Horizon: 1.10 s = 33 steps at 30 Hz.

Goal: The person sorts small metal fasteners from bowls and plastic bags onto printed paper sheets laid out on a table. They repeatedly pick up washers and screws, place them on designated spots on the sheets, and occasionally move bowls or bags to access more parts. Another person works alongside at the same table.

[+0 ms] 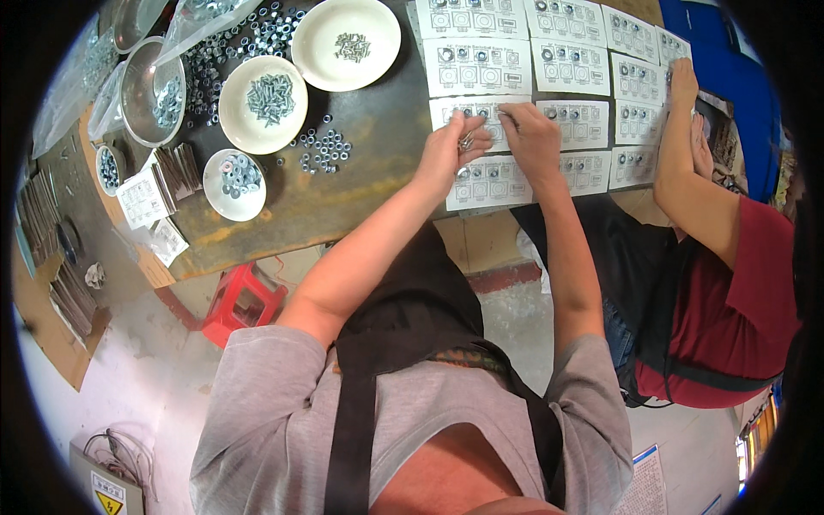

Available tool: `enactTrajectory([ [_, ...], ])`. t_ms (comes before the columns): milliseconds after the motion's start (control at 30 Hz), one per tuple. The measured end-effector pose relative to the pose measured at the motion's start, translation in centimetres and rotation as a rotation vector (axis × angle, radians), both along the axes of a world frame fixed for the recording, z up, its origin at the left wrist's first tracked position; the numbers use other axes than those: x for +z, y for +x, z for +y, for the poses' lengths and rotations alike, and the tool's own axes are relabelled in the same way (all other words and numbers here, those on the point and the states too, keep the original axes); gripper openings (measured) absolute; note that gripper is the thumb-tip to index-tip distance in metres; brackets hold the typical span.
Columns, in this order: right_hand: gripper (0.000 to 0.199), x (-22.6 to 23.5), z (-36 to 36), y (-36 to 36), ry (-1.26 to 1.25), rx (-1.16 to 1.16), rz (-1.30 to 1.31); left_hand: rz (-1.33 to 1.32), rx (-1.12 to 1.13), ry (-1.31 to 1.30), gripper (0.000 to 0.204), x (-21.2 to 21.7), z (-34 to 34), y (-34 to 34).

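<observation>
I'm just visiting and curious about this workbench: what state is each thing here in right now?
Left hand: pinching small metal parts over a card.
Right hand: pressing on the card.
Card: flat, partly filled with washers.
Middle bowl: holds screws.
Top bowl: nearly empty, a few screws.
Small bowl: holds washers.
Nuts: loose on the table.
Red stool: under the table, unused.

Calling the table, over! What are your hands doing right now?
Left hand pinching small metal washers, right hand pressing on a white printed card. Card flat on the table edge. A co-worker's arm works alongside, not blocking.
</observation>
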State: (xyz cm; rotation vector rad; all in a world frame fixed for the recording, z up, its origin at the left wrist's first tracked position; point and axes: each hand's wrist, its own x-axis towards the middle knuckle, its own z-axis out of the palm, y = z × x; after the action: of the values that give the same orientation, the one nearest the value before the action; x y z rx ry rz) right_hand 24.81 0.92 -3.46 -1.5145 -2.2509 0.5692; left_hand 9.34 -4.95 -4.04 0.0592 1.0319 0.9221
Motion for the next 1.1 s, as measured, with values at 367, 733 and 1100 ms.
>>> enactTrajectory([
  [367,0.010,5.3,0.3,-1.9,0.127,0.192,0.007,-0.062,-0.073,0.110,0.060,2.3,2.8,-0.3],
  [733,0.005,-0.5,7.6,-1.5,0.009,-0.052,0.022,-0.107,-0.056,0.016,0.055,0.0,7.5,-2.4],
  [1100,0.006,-0.3,8.8,-1.8,0.075,0.076,0.026,-0.428,0.245,0.078,0.056,-1.2,8.3,-3.1],
])
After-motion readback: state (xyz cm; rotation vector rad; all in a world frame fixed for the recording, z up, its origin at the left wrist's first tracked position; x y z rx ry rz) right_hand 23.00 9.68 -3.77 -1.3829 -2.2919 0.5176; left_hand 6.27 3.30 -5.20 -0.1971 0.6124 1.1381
